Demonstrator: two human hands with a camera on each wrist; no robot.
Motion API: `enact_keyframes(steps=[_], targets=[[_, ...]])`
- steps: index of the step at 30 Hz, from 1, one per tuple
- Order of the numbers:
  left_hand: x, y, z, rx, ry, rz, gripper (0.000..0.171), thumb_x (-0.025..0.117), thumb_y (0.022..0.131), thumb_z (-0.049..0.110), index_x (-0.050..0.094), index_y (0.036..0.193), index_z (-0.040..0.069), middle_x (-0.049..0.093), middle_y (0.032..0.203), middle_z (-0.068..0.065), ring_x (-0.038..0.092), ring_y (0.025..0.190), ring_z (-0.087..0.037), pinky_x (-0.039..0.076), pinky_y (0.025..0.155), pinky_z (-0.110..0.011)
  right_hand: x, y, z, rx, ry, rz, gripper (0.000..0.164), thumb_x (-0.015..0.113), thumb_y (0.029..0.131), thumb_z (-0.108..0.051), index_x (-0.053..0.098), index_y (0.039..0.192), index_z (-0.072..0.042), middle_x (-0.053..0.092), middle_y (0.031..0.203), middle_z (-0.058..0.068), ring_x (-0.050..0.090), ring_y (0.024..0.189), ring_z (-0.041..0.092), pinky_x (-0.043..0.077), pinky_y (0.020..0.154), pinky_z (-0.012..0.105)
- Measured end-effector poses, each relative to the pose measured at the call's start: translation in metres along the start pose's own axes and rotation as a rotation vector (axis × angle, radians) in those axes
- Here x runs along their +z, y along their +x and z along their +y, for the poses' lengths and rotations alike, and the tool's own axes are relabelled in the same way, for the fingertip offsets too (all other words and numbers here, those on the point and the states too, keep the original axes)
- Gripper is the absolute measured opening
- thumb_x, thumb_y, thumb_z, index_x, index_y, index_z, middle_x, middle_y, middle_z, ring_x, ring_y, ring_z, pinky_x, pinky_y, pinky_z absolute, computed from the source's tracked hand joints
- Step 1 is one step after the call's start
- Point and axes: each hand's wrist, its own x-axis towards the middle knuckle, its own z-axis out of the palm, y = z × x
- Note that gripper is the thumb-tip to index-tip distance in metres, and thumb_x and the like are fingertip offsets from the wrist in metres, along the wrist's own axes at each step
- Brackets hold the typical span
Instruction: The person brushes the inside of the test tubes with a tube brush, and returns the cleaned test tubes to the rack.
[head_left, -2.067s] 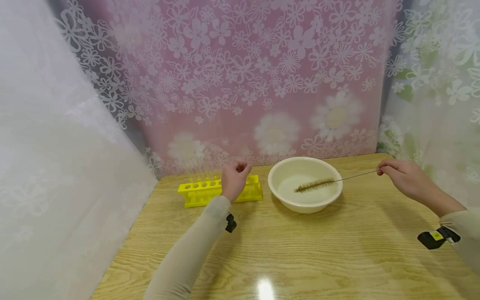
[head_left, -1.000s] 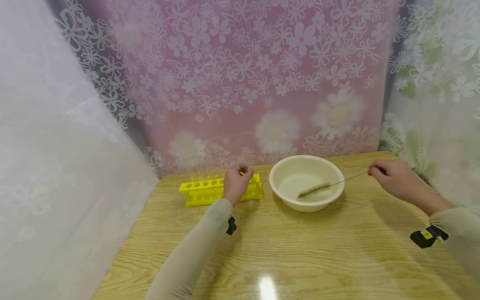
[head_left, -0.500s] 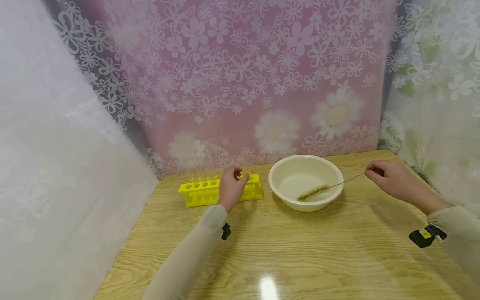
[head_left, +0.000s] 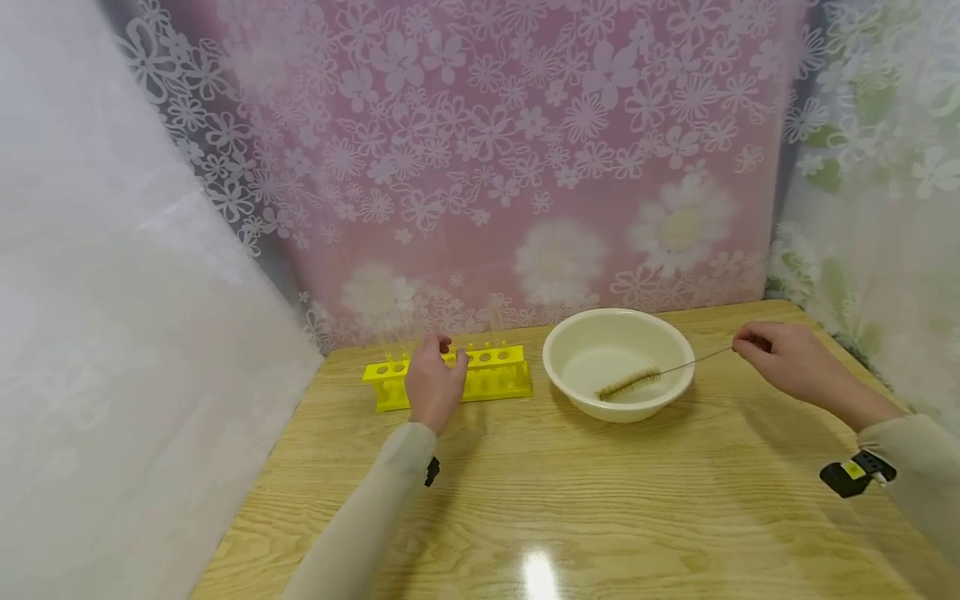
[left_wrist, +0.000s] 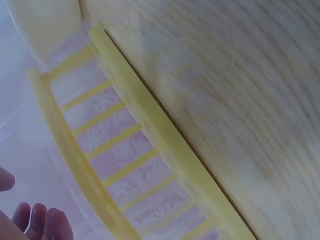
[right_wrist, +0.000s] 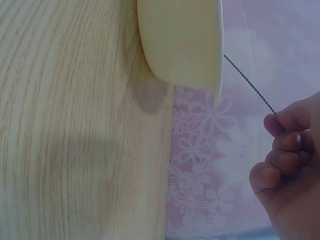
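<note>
Over on the right, the right hand (head_left: 787, 357) pinches the brush (head_left: 630, 383) by the end of its wire (right_wrist: 250, 85), thumb against forefinger, other fingers folded in. That wire slants across the right side of the bowl (head_left: 588, 360), and the bristles hang within its outline, tip pointing left; whether they touch the wall, I cannot tell. Now the left hand (head_left: 437, 379): thumb and fingers apart, loosely bent, nothing between them, right up at the rack (head_left: 489, 367) and hiding its middle. Whether it touches the rack is hard to say. Clear tubes (head_left: 497, 317) rise along the rack's far side, at both ends, too faint to count. Rack and bowl sit side by side, slightly apart, on the table (head_left: 600, 500), before a pink flowered curtain (head_left: 465, 167).
</note>
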Motion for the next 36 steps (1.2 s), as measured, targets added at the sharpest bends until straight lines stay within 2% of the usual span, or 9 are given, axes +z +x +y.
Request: enact_keyframes(steps=[5,14,21,24,29,36], targets=[[-0.005,0.000,-0.009,-0.027,0.021,0.044,0.024,0.064,0.096,0.031,0.061,0.110,0.012,0.065,0.101,-0.008,0.056,0.077,-0.022,0.048,0.065,-0.037,-0.001,0.000,-0.002,0.014,0.025,0.004,0.019,0.053,0.106,-0.017,0.069,0.102,-0.006,0.065,0.082,0.005,0.047,0.058,0.007,0.038,0.051,0.028],[-0.008,0.000,-0.022,-0.066,0.050,0.100,0.028,0.062,0.096,0.032,0.060,0.113,0.009,0.062,0.093,-0.004,0.055,0.072,-0.021,0.046,0.062,-0.036,0.010,0.000,-0.004,-0.012,0.042,0.052,0.017,0.054,0.105,-0.015,0.068,0.100,-0.006,0.062,0.078,0.003,0.044,0.056,0.007,0.037,0.050,0.027],[-0.007,0.002,-0.027,-0.101,0.045,0.137,0.035,0.063,0.096,0.027,0.055,0.124,0.008,0.062,0.088,-0.006,0.051,0.061,-0.021,0.041,0.056,-0.034,0.011,0.001,-0.005,0.028,0.084,0.076,0.019,0.054,0.105,-0.016,0.067,0.106,-0.003,0.064,0.085,0.008,0.046,0.061,0.008,0.037,0.053,0.028],[-0.006,0.003,-0.030,-0.119,0.035,0.142,0.040,0.063,0.096,0.027,0.052,0.130,0.008,0.063,0.090,-0.007,0.050,0.060,-0.021,0.040,0.056,-0.034,0.012,0.002,-0.003,0.019,0.085,0.092,0.017,0.054,0.105,-0.014,0.067,0.106,-0.003,0.064,0.084,0.008,0.045,0.061,0.007,0.037,0.053,0.027],[-0.002,0.001,-0.032,-0.139,0.016,0.142,0.046,0.062,0.096,0.028,0.049,0.136,0.010,0.059,0.088,-0.001,0.048,0.059,-0.020,0.039,0.053,-0.034,0.012,0.002,0.001,0.027,0.093,0.101,0.017,0.055,0.105,-0.014,0.067,0.107,-0.002,0.065,0.087,0.010,0.047,0.063,0.006,0.038,0.054,0.027],[0.000,0.001,-0.031,-0.128,0.032,0.136,0.052,0.063,0.096,0.026,0.046,0.143,0.011,0.060,0.083,0.000,0.047,0.056,-0.018,0.038,0.051,-0.033,0.009,0.000,-0.001,0.088,0.123,0.106,0.024,0.053,0.106,-0.022,0.067,0.110,-0.003,0.065,0.092,0.010,0.049,0.067,0.009,0.039,0.057,0.028]])
